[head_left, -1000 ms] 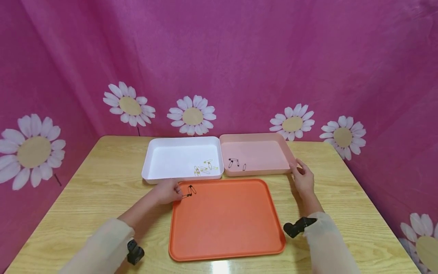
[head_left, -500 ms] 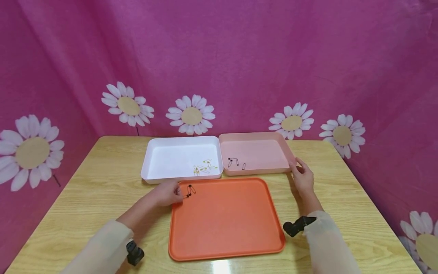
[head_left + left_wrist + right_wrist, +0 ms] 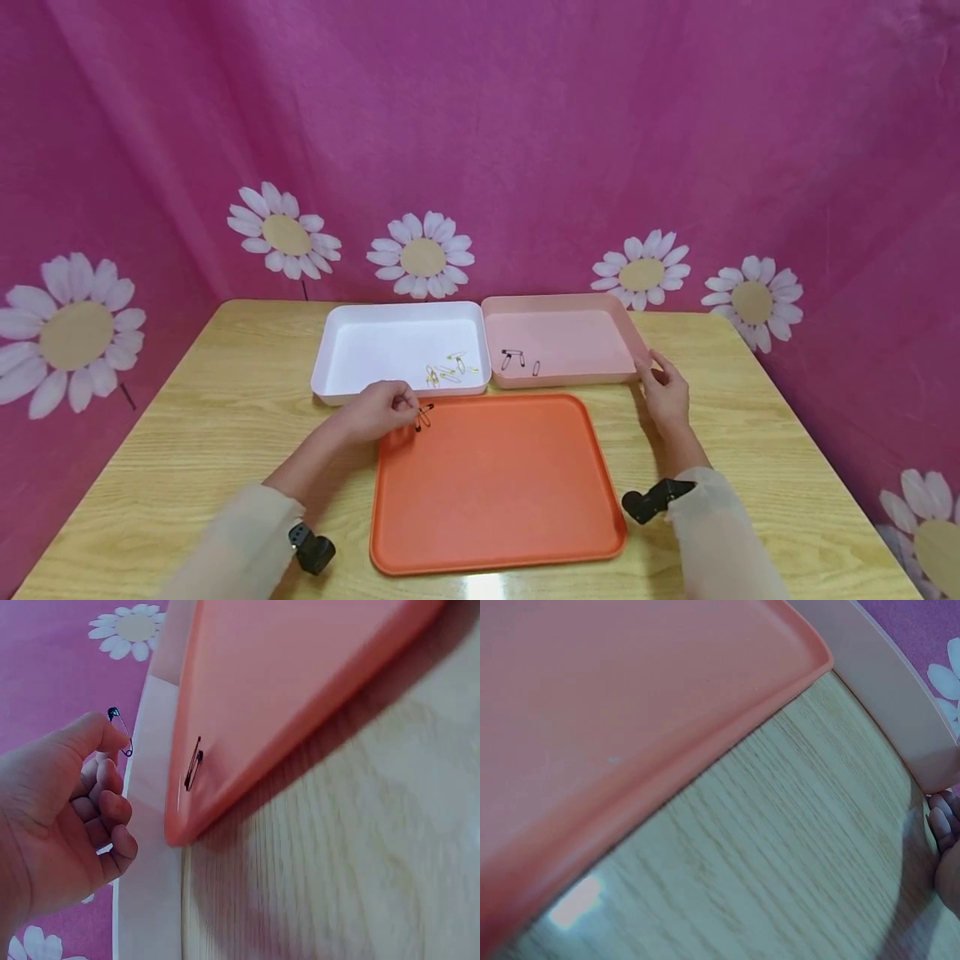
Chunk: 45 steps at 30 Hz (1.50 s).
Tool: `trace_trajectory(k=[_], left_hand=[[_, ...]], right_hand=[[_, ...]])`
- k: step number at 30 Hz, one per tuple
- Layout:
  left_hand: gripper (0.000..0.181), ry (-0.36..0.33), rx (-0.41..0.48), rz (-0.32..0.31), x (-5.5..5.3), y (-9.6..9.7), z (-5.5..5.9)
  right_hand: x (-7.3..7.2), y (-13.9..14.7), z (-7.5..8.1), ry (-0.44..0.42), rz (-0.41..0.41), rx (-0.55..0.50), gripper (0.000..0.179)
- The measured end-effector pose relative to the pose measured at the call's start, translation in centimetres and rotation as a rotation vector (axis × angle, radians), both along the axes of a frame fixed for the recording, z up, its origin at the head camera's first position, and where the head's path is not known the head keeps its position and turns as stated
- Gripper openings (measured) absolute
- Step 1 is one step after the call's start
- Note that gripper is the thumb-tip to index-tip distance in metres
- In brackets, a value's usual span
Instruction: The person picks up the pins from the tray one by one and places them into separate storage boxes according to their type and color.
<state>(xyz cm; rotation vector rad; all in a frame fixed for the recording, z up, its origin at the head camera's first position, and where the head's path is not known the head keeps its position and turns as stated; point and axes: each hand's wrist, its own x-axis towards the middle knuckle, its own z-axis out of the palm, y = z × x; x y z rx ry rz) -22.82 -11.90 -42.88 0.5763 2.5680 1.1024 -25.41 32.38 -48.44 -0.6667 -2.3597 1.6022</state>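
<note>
Between thumb and index finger my left hand (image 3: pixel 378 411) pinches a black safety pin (image 3: pixel 113 713), raised above the far left corner of the orange tray (image 3: pixel 498 483). Under that hand, dark safety pins (image 3: pixel 199 757) lie close together in the same corner of the tray. My right hand (image 3: pixel 666 393) holds the near right corner of the pink tray (image 3: pixel 570 329); in the right wrist view only part of its curled fingers (image 3: pixel 941 817) shows at that corner. A few black safety pins (image 3: pixel 507 357) rest inside the pink tray, toward its near left.
Left of the pink tray, side by side with it, stands a white tray (image 3: pixel 375 346) holding several gold safety pins (image 3: pixel 461 363) near its right front. Everything sits on a wooden table (image 3: pixel 210 417). A pink curtain (image 3: pixel 510 150) with daisies hangs behind it.
My left hand has picked a black safety pin off the orange tray's corner and moved slightly up and to the right. The right hand has stayed at the pink tray's corner.
</note>
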Motion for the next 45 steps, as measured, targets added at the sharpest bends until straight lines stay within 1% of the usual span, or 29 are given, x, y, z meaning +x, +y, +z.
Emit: trace_trajectory(k=[4, 9, 12, 17, 20, 24, 27, 32, 36, 39, 45], left_hand=[[0.005, 0.014, 0.037, 0.024, -0.3, 0.7, -0.1], [0.008, 0.032, 0.081, 0.064, -0.7, 1.7, -0.4], [0.01, 0.044, 0.11, 0.077, -1.0, 2.3, -0.5], [0.011, 0.056, 0.131, 0.101, -1.5, 3.4, -0.1], [0.01, 0.06, 0.14, 0.11, -1.8, 4.0, 0.3], [0.011, 0.052, 0.161, 0.123, -2.1, 4.7, 0.6], [0.011, 0.043, 0.173, 0.136, -2.4, 5.1, 0.6], [0.012, 0.051, 0.19, 0.138, -2.9, 5.8, 0.4], [0.012, 0.065, 0.18, 0.139, -3.2, 6.4, 0.5], [0.011, 0.054, 0.18, 0.145, -3.4, 6.9, 0.6], [0.01, 0.061, 0.186, 0.133, -3.9, 8.3, 0.6]], right_hand=[[0.2, -0.2, 0.1, 0.019, 0.006, 0.025, 0.059], [0.5, -0.1, 0.0, 0.023, 0.014, 0.032, 0.061], [0.5, -0.1, -0.1, 0.025, 0.015, 0.035, 0.062], [0.3, 0.0, -0.2, 0.036, 0.008, 0.038, 0.061], [0.3, 0.0, -0.3, 0.033, 0.003, 0.037, 0.061], [0.3, -0.1, -0.3, 0.035, -0.002, 0.038, 0.06], [0.3, -0.1, -0.2, 0.039, 0.001, 0.044, 0.06], [0.4, -0.1, -0.2, 0.03, 0.003, 0.048, 0.062], [0.5, -0.1, -0.2, 0.027, 0.005, 0.054, 0.062], [0.4, -0.2, -0.1, 0.028, 0.006, 0.051, 0.062], [0.4, -0.3, -0.1, 0.05, -0.006, 0.054, 0.06]])
